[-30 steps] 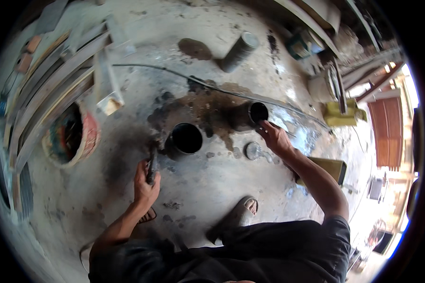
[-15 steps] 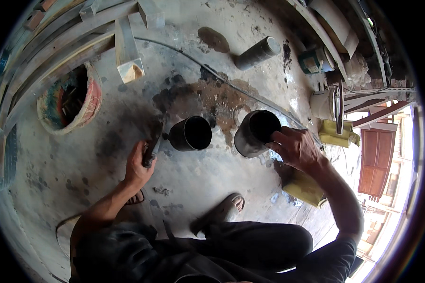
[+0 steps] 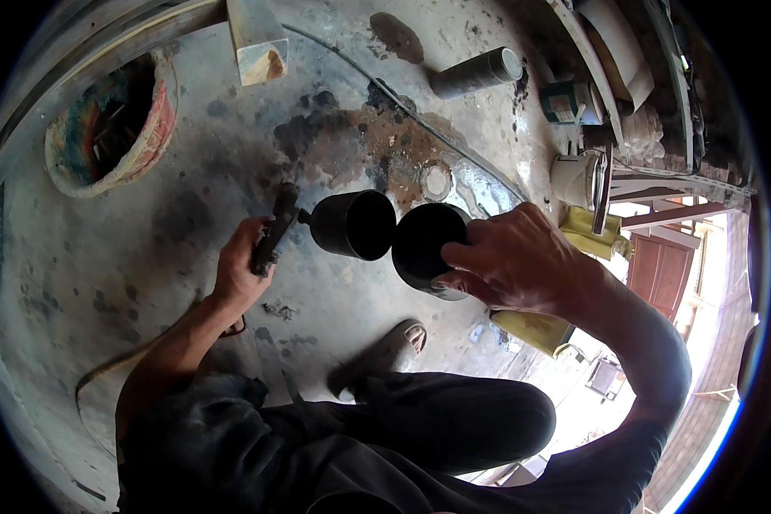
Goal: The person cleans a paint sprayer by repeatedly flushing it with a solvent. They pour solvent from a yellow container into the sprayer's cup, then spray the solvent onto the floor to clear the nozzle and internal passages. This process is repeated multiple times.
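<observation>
My left hand (image 3: 244, 261) is wrapped round the dark handle of what looks like a spray gun (image 3: 274, 231). Joined to it by a short stem is a black open cup (image 3: 338, 224), its mouth facing right. My right hand (image 3: 514, 261) pinches the rim of a larger dark cylindrical pot (image 3: 420, 278), thumb and fingers at its right side. The pot is off the floor and tilted, its mouth beside the cup's rim. Both insides are too dark to show any contents.
A paint-crusted bucket (image 3: 167, 120) stands at left. A grey cylinder (image 3: 480, 73) lies on the stained floor (image 3: 188, 214) beyond a hose (image 3: 394, 101). Metal beams (image 3: 257, 43) run along the far left. Yellow containers (image 3: 531, 330) and a white bucket (image 3: 574, 180) are at right.
My right hand has lifted the pot and brought it left, tilting it beside the cup; a pale ring mark shows on the floor. The cup has tipped further sideways. The view has shifted.
</observation>
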Action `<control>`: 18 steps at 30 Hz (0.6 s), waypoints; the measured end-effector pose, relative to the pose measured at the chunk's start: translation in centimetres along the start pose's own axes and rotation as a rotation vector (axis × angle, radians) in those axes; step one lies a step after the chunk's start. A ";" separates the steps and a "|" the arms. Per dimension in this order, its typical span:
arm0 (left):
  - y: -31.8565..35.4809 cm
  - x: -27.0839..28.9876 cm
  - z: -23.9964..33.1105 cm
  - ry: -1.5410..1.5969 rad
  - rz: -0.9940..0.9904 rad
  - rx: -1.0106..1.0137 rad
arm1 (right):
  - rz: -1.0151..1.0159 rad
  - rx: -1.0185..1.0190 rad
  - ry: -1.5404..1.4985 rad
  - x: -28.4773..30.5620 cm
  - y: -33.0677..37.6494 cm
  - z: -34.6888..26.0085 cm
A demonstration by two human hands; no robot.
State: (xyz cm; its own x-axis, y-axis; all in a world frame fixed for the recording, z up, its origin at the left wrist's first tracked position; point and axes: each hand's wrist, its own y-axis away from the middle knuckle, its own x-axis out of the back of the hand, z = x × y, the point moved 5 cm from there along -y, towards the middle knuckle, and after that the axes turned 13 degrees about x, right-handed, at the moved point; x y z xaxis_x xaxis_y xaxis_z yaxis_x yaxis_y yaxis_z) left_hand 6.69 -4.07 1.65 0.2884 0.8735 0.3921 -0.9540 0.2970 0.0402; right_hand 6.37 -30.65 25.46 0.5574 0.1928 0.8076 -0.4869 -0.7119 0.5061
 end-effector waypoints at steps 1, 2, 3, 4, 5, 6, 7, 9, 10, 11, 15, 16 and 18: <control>0.1 0.0 0.1 0.009 0.000 0.002 | -0.019 -0.001 -0.004 0.2 -0.2 -0.1; 0.1 0.0 0.3 0.019 0.000 0.004 | -0.039 -0.003 -0.007 0.4 -0.3 -0.2; 0.2 0.1 0.2 0.017 0.005 0.009 | -0.056 0.003 -0.011 0.5 -0.7 -0.2; 0.4 0.1 0.1 0.016 0.010 0.014 | -0.072 0.006 -0.013 0.7 -1.1 -0.2; 0.4 0.2 0.0 0.016 0.016 0.018 | -0.088 0.009 -0.014 0.9 -1.5 -0.3; 0.4 0.1 -0.1 0.023 0.003 0.027 | -0.105 0.008 -0.014 1.1 -1.9 -0.3; 0.4 0.1 -0.2 0.031 -0.010 0.037 | -0.137 0.002 -0.016 1.3 -2.2 -0.3; 0.5 0.0 -0.2 0.028 -0.024 0.048 | -0.198 -0.011 -0.018 1.7 -2.8 -0.4; 0.5 0.1 -0.2 0.018 -0.026 0.051 | -0.213 -0.011 -0.014 1.9 -3.1 -0.5; 0.5 0.0 -0.1 0.008 -0.029 0.053 | -0.227 -0.012 -0.010 2.0 -3.3 -0.6; 0.4 0.1 0.1 -0.002 -0.020 0.042 | -0.291 -0.011 0.038 2.5 -4.3 -0.9; 0.4 0.2 0.1 -0.001 -0.015 0.037 | -0.304 -0.006 0.047 2.7 -4.6 -1.0; 0.3 0.2 0.1 0.004 -0.014 0.035 | -0.330 0.001 0.064 3.0 -5.0 -1.0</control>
State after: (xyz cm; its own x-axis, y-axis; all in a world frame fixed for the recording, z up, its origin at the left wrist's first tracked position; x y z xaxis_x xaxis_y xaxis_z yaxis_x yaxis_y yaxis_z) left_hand 6.44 -3.85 1.88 0.3024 0.8709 0.3875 -0.9520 0.2960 0.0776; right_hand 9.76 -25.83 25.64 0.6411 0.4552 0.6179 -0.2866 -0.6049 0.7430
